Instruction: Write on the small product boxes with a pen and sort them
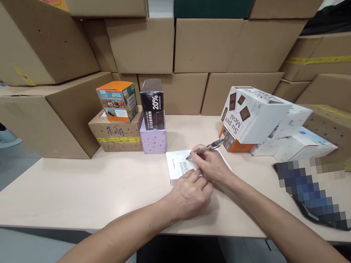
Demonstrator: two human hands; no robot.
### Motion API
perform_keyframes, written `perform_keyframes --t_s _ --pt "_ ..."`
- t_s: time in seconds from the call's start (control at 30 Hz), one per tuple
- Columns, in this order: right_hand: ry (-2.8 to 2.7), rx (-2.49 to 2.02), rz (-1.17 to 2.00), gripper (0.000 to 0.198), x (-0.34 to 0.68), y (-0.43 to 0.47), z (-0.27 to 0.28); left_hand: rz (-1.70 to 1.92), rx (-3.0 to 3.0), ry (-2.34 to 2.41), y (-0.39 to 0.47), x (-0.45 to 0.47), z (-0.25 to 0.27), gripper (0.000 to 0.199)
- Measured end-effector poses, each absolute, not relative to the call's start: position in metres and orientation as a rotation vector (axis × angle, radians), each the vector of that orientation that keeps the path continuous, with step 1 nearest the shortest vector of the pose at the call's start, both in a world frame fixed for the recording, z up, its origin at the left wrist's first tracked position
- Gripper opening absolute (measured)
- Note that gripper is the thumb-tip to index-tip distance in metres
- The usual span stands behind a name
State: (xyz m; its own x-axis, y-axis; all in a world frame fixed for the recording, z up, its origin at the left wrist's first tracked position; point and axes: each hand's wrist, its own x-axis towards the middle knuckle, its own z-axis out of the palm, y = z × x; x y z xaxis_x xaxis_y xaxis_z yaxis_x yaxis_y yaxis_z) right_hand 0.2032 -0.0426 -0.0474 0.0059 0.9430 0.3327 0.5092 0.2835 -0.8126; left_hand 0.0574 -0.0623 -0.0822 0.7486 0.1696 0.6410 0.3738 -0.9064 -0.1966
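A white box printed "POWER BANK" lies flat on the table in front of me. My right hand grips a pen, its tip pointing left over the box's top. Curled at the near edge of the same box, my left hand has its fingers closed against it and touches or nearly touches my right hand. Both hands cover the box's near and right parts, so any mark beneath them is hidden.
An orange box tops a brown carton; beside them a black box stands on a purple box. White boxes are stacked at right, near a blurred dark flat object. Large cardboard boxes wall the table's back.
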Motion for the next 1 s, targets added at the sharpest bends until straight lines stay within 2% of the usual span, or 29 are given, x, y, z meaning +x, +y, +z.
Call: perform_keyframes --t_s 0.47,0.67,0.83,1.0 --pt "-1.593 -1.331 0.659 0.024 0.204 -0.04 -0.049 -0.972 -2.598 -0.4 -0.062 0.058 -0.08 0.018" --pt "-1.415 -1.341 0.619 0.033 0.233 -0.043 -0.04 -0.916 -2.59 -0.385 -0.059 0.055 -0.079 0.014" --pt "-1.61 -1.809 0.28 0.029 0.299 -0.056 -0.025 -0.9 -2.567 -0.494 -0.055 0.052 -0.078 0.012" --pt "-1.959 -2.255 0.37 0.033 0.327 -0.055 -0.03 -0.828 -2.592 -0.55 -0.051 0.048 -0.077 0.013"
